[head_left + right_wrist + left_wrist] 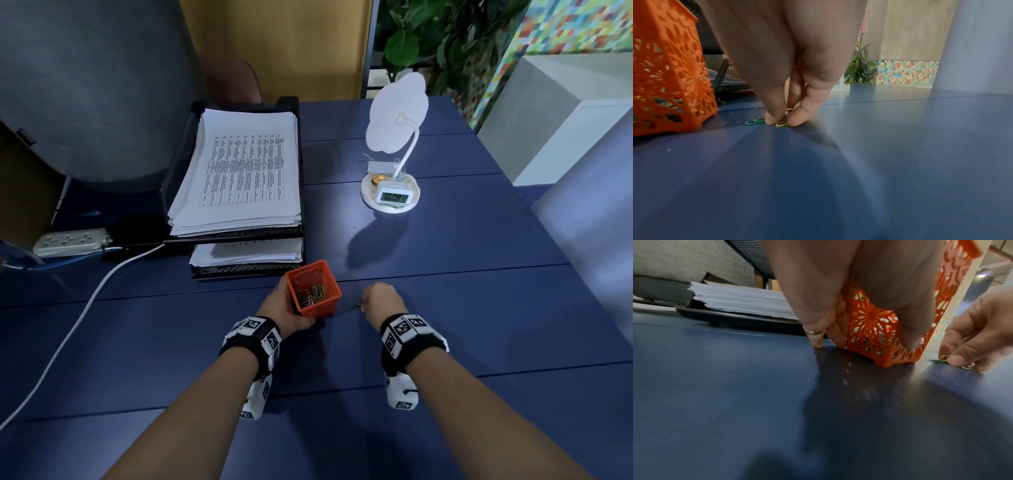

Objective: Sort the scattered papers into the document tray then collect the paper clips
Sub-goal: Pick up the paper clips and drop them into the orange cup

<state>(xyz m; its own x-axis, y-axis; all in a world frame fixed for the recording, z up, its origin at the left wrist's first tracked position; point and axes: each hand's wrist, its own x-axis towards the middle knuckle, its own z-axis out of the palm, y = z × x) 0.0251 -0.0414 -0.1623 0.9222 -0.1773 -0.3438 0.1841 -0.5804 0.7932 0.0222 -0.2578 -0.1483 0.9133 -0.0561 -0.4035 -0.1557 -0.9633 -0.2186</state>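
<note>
orange cutout-pattern cup [313, 287] on a navy desk [445, 308], green and yellow paper clips [764, 121], multicolour checkered wall [565, 24] at 1 o'clock

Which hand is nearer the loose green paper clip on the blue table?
Right. The right hand has its fingers down on the green paper clip; the left hand grips the orange lattice plastic cup beside it.

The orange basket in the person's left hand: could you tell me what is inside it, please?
Inside the orange basket lies a small heap of paper clips, gold, silver and yellow, seen from the head view. The left hand and the basket's walls cover its lower corners, so no count is possible.
</note>
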